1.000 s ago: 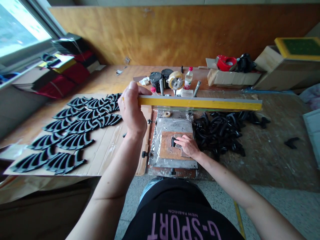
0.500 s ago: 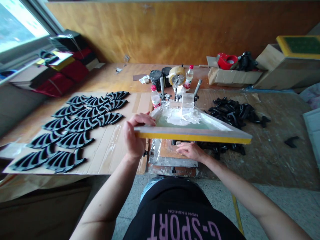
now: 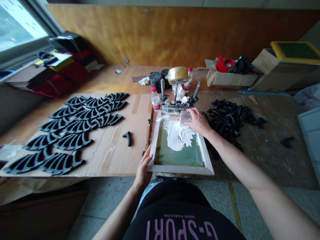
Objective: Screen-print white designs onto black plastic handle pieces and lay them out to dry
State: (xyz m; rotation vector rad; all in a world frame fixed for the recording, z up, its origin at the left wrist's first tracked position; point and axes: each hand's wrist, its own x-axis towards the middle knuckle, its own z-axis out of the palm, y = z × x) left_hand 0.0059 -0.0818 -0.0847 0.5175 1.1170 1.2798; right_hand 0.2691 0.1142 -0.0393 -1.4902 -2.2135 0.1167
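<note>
The screen frame (image 3: 208,163) lies flat in front of me, its far side at the metal clamp (image 3: 175,107). White paste (image 3: 175,136) is spread over the upper part of its green mesh (image 3: 178,157). My left hand (image 3: 144,168) grips the frame's near left corner, thumb on top. At the far right of the mesh my right hand (image 3: 198,121) has its fingers closed on a clear flat scraper (image 3: 185,117), beside the paste. A single black curved part (image 3: 128,138) lies on the cardboard left of the frame.
Rows of black curved parts (image 3: 75,141) cover the cardboard (image 3: 110,160) at left. A pile of black parts (image 3: 230,115) lies right of the frame. Behind the clamp stand two bottles (image 3: 155,99), black jars (image 3: 155,80) and a tape roll (image 3: 178,74). Boxes (image 3: 232,79) stand at back right.
The frame has come down from its tilted position to flat. My right hand has moved from beneath it to the scraper. One black part now lies alone on the cardboard.
</note>
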